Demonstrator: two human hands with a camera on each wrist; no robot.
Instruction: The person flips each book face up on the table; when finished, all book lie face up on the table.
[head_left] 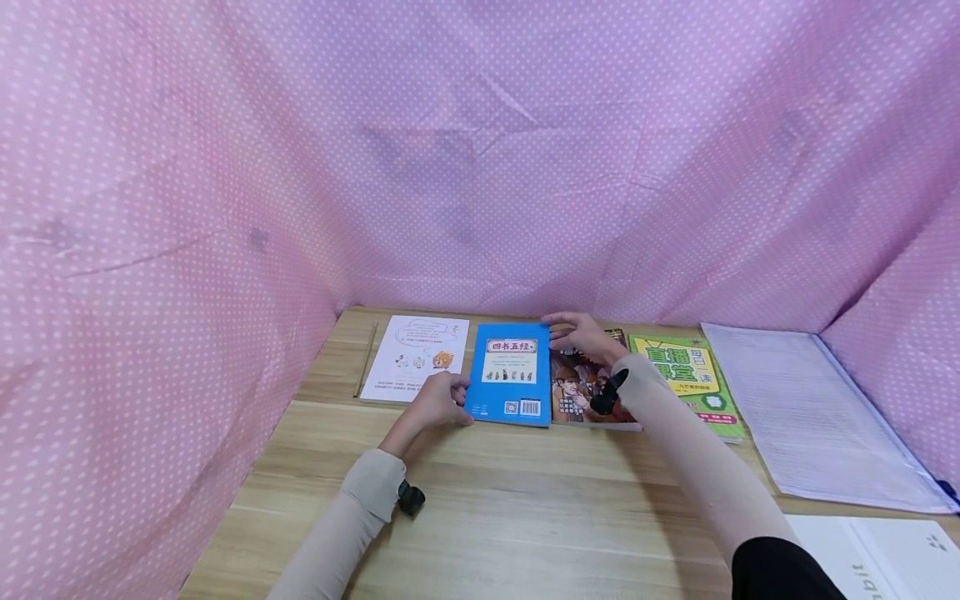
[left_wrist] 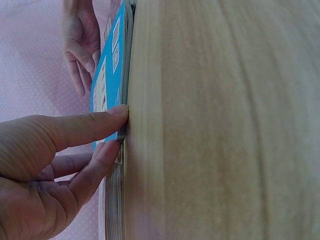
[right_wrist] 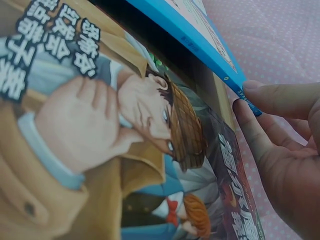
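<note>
My left hand (head_left: 438,402) had the blue book (head_left: 509,374) by its near left corner — thumb and forefinger pinched on the edge there, the other fingers loosely curled beneath, as the left wrist view showed. My right hand (head_left: 579,334) was at the far right corner of the same book, fingers fairly straight and only lightly bent; in the right wrist view the fingertips (right_wrist: 248,112) pressed against the corner's edge, with the thumb just above it — a light pinch on the corner rather than a full grasp.

The blue book lay on the wooden table (head_left: 517,508), towards the far side, its long axis running near to far and its top pointing away from me. Its right edge sat over the left edge of the comic-cover book (head_left: 583,392), raised slightly off it. The cover facing up was bright blue with a cream panel, a red-framed title at the top, a row of small figures below, and a barcode at the near right corner.

To its left lay a white sheet with cartoon drawings (head_left: 416,358); to the right, past the comic-cover book, a green and yellow book (head_left: 688,379).
</note>
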